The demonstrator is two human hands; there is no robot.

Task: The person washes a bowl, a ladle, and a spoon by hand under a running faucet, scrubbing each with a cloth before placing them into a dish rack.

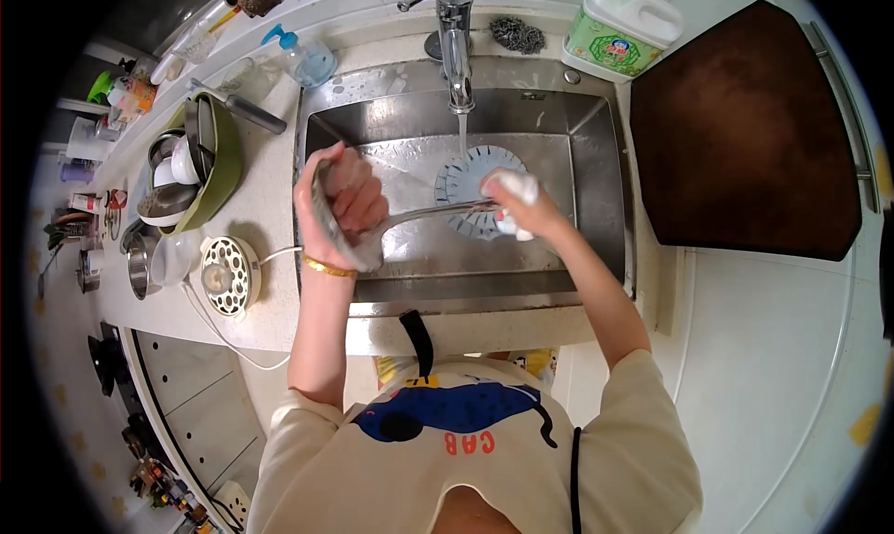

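Over the left part of the steel sink point(410, 264), my left hand point(337, 203) holds a metal ladle point(428, 213) by its bowl end, fingers curled at the bowl. The ladle's handle runs right to my right hand point(526, 203), which is closed round a white cloth point(519, 187) against the handle. Water runs from the faucet point(456, 64) onto a patterned plate point(475, 171) lying in the sink beneath the handle.
Left of the sink are a green basin point(223, 152) of dishes, a white egg-steamer base point(230, 275) with a cord, and a blue pump bottle point(307, 61). A steel scrubber point(518, 35), a detergent jug point(619, 36) and a brown board point(750, 134) lie behind and right.
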